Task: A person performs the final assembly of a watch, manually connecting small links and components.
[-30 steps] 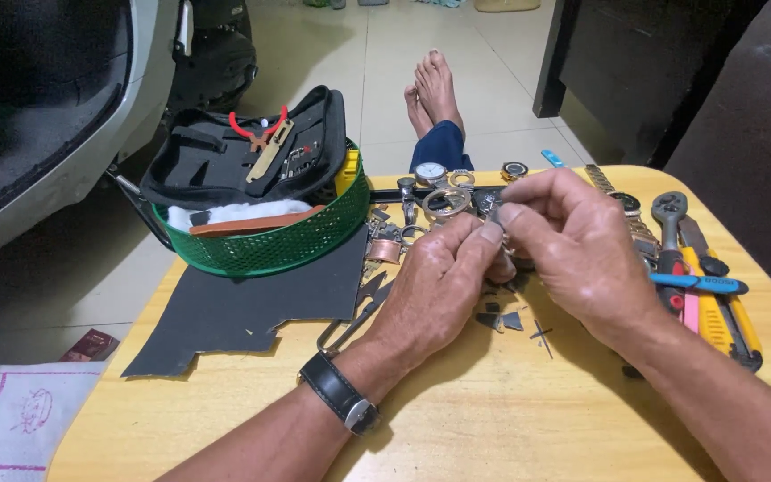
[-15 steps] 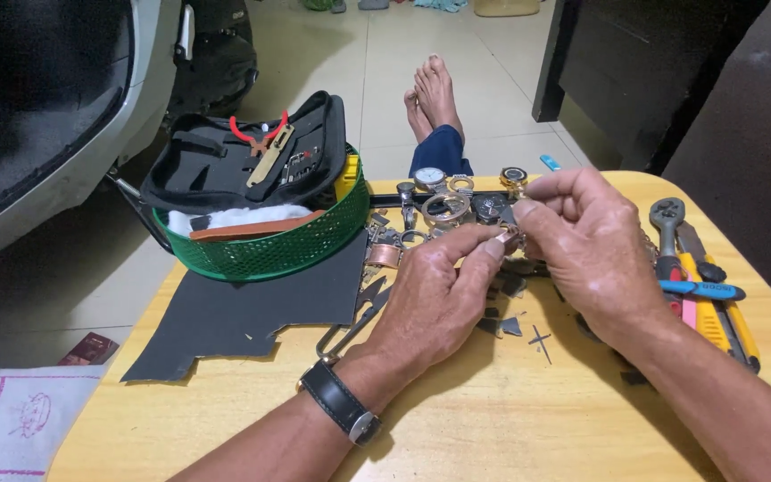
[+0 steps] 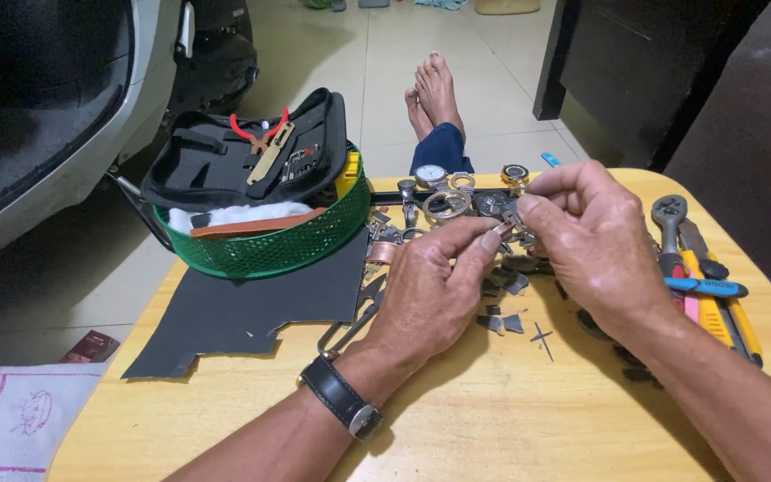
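At the near left, a white cloth with pink lines [image 3: 2, 419] is lying off the edge of the yellow wooden counter [image 3: 493, 428]. Further right, a dark grey mat [image 3: 252, 308] is lying flat on the counter, and a green mesh basket [image 3: 269, 245] is sitting on its far edge, carrying a black tool case [image 3: 225, 156] with red-handled pliers [image 3: 256, 134] on top.

The left hand [image 3: 430, 286], a black wristwatch [image 3: 341, 397] on its wrist, is reaching toward the middle of the counter, its thumb and forefinger pinching shut on a small metal watch part [image 3: 506, 225]. The part is being held just above the counter, between the two hands, over a scatter of small dark metal pieces [image 3: 501, 317]. Just beyond it, a row of watch faces and rings [image 3: 457, 192] is lying along the far edge of the counter.

The right hand [image 3: 595, 236] is meeting the left from the right, its fingertips closing on the same small part.

At the far right, a ratchet wrench [image 3: 669, 219] and several screwdrivers with yellow, blue and pink handles [image 3: 716, 299] are lying side by side. Beyond the counter, a person's bare feet [image 3: 435, 89] are resting on the tiled floor.
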